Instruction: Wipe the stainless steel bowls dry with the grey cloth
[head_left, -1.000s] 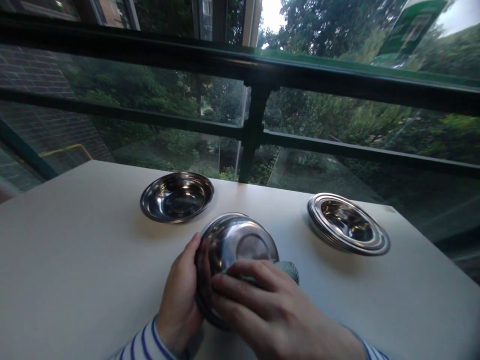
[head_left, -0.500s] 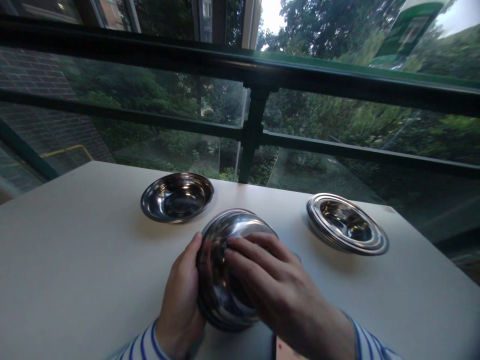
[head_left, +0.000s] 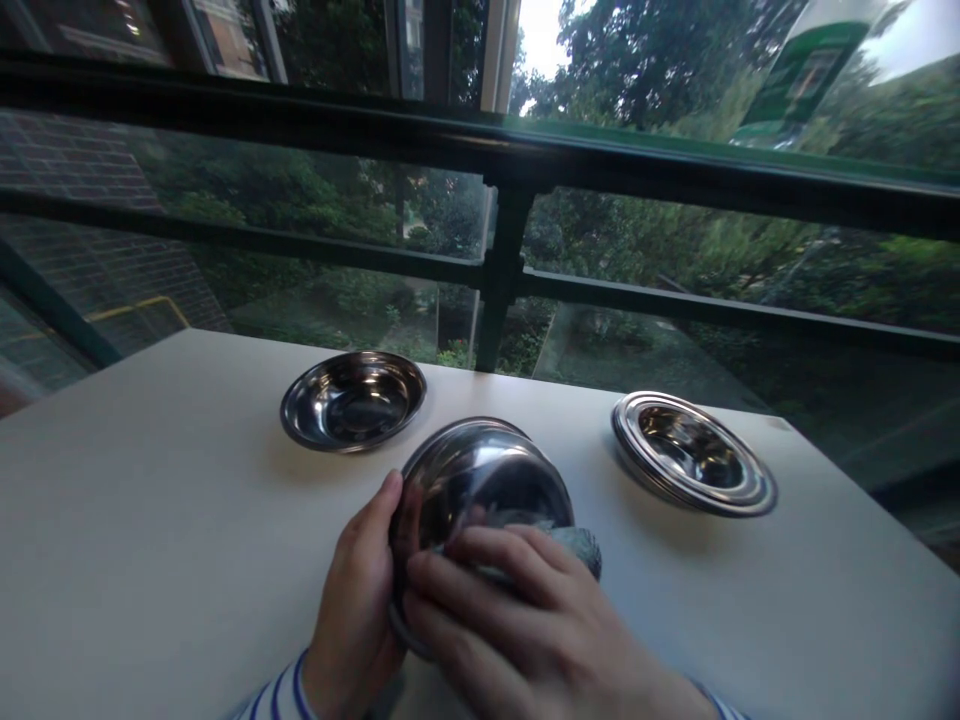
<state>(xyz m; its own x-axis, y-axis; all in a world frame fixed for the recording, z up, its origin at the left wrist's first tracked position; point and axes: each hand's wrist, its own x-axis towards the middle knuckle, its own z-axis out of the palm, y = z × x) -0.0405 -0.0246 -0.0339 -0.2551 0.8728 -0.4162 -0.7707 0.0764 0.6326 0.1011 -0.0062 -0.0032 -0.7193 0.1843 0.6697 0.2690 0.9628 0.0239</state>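
My left hand (head_left: 356, 600) grips the left rim of a shiny steel bowl (head_left: 480, 475) that is turned bottom-up and tilted above the white table (head_left: 150, 520). My right hand (head_left: 517, 630) presses a grey cloth (head_left: 577, 545) against the bowl's outer surface, fingers curled over it. The cloth is mostly hidden under my fingers. Both sleeves are white with blue stripes.
A single steel bowl (head_left: 352, 398) sits upright at the back left of the table. A stack of steel bowls (head_left: 694, 465) stands at the back right. Behind the table's far edge runs a dark railing (head_left: 495, 280) with glass, and trees lie beyond.
My right hand slid from the top of the bowl's underside back down to its near side, with the cloth showing again at the right. The left hand kept its grip.
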